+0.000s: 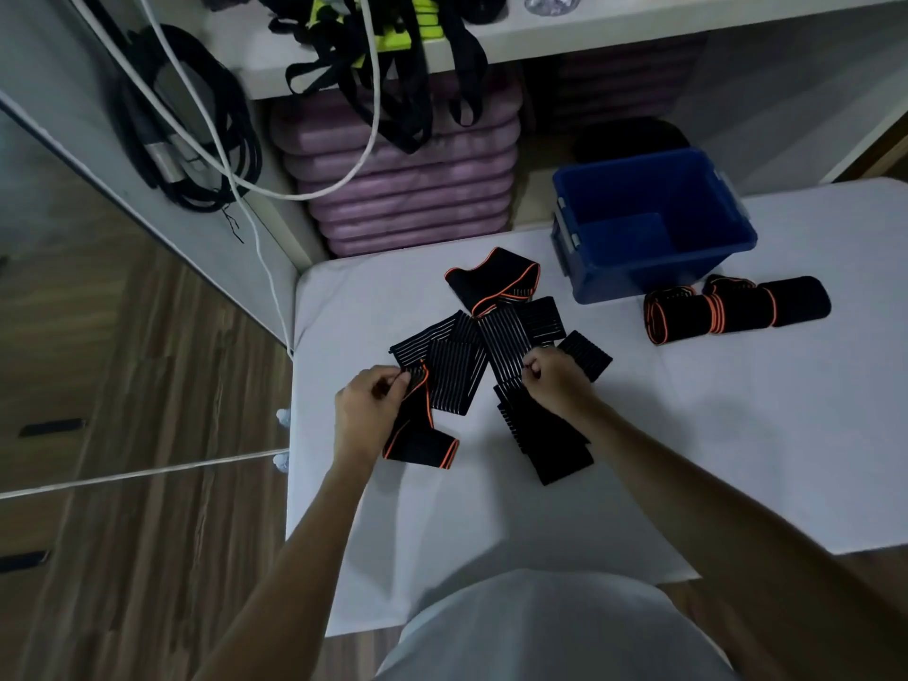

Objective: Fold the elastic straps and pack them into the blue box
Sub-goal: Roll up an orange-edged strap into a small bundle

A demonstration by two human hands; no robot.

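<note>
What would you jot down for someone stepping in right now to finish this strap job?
Left hand: pinching the end of a black elastic strap with orange trim.
Right hand: gripping a black strap with white ribbing in the loose pile at the middle of the white table.
Rolled black-and-orange straps lie on the table just right of the open blue plastic box.
Done: some straps rolled.
Left: fold the pile and pack everything; no straps visible in the box.

Dim room: wood-grain floor (147, 410) at left, a white shelf (565, 31) above stacked purple cushions (408, 189), black cables (196, 120) hanging on the grey wall (73, 90).
</note>
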